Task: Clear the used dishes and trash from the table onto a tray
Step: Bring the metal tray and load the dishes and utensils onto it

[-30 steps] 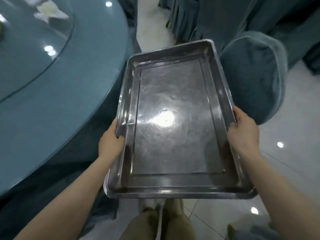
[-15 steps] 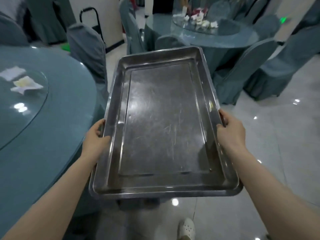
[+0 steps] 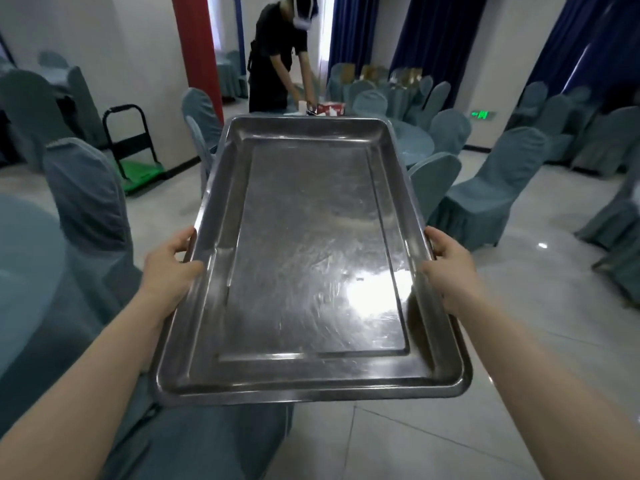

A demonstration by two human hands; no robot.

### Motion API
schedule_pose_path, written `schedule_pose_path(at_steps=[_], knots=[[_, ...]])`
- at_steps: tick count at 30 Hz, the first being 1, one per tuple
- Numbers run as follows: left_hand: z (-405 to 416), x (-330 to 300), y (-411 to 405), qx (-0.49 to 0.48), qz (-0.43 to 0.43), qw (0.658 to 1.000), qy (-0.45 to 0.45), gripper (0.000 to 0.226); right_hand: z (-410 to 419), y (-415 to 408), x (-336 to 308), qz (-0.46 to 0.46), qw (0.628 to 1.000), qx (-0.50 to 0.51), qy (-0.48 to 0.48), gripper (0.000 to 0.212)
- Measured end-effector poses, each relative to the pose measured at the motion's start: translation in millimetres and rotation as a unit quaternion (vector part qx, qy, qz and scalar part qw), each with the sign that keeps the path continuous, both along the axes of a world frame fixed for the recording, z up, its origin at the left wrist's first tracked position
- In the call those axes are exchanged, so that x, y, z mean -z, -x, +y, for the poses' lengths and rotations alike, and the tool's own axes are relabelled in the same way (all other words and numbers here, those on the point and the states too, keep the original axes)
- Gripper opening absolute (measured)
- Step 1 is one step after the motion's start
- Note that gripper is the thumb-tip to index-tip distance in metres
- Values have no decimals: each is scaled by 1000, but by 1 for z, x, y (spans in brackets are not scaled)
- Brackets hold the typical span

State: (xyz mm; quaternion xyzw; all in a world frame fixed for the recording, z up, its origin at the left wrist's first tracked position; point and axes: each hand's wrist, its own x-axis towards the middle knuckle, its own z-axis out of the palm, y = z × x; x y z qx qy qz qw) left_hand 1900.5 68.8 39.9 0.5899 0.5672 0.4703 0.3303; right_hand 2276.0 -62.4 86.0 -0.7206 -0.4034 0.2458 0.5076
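Note:
I carry a large rectangular steel tray level in front of me, and nothing lies on it. My left hand grips its left rim, thumb on top and fingers underneath. My right hand grips the right rim in the same way. A round table with a blue cloth stands ahead behind the tray, with a red box and small items on it. The edge of another blue round table shows at my left.
A person in black bends over the far table. Blue-covered chairs ring the tables, one chair close at my left. A black and green cart stands by the wall next to a red pillar. Tiled floor lies to my right.
My view has lifted from the near table and floor to the room ahead. The tray stays in both hands, and the far table and the person have come into sight.

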Motion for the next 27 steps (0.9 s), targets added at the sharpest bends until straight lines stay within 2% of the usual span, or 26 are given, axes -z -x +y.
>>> schedule_pose_path(at_steps=[2, 4, 8, 10, 17, 20, 23, 25, 27], knots=[[18, 0, -33, -3, 13, 1000, -1, 66, 17, -43, -4, 24, 999, 3, 28, 74], [33, -1, -60, 1, 22, 1000, 5, 63, 37, -79, -6, 80, 996, 2, 44, 68], [68, 5, -101, -4, 39, 999, 2, 63, 84, -126, -8, 255, 967, 17, 20, 25], [87, 8, -118, -18, 40, 999, 8, 65, 114, -144, -8, 298, 954, 32, 26, 17], [166, 31, -161, -70, 31, 996, 38, 66, 235, -188, 7, 310, 950, 19, 27, 13], [195, 31, -175, -100, 29, 993, 50, 66, 285, -203, 9, 299, 954, 12, 32, 31], [216, 22, -183, -124, 24, 991, 53, 66, 330, -215, 9, 291, 956, -17, 32, 31], [231, 21, -185, -139, 12, 989, 56, 68, 362, -218, 10, 255, 965, -53, 33, 35], [246, 20, -188, -163, 1, 985, 56, 66, 397, -217, 11, 214, 971, -97, 33, 50]])
